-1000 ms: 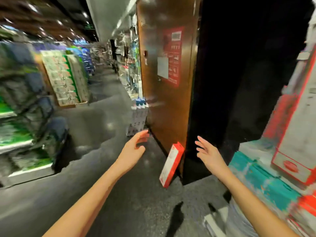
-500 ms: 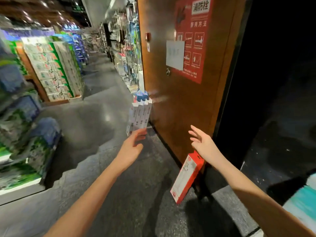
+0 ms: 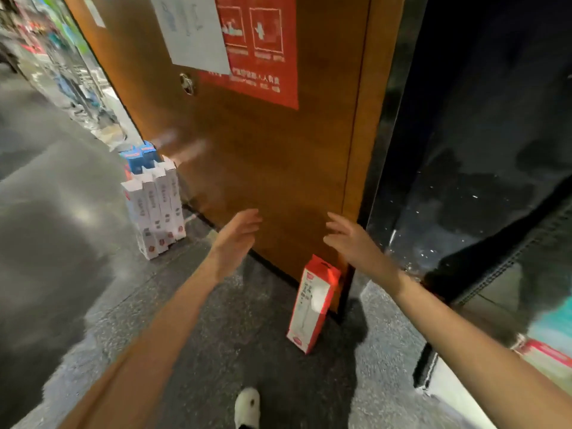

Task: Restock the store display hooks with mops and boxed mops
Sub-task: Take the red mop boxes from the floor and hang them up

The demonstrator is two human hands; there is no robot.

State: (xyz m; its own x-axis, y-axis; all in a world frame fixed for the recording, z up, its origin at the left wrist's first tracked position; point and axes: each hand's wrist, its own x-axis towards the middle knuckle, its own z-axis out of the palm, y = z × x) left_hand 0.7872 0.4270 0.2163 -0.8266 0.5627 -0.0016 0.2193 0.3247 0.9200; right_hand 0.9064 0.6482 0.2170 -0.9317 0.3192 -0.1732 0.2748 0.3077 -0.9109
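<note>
Two bare hands are reaching forward with nothing in them: the left hand (image 3: pixel 238 236) and the right hand (image 3: pixel 349 239) are hanging in front of the wooden door (image 3: pixel 278 168), both loosely spread and apart from each other. Below the right hand, a red-and-white box (image 3: pixel 312 305) is leaning tilted against the door's lower corner, its foot on the floor (image 3: pixel 216 320). Further left, a row of white boxes (image 3: pixel 158 209) is standing upright beside the door, with blue boxes (image 3: pixel 140 156) behind. No display hooks are showing. The leaning box is probably the next pick. It is propped at a slant, so a glancing touch from either hand, or a nudge from the shoe (image 3: pixel 247 404) below, could be sending it sliding flat — and gripping only its top may be letting the bottom swing into the door.
</note>
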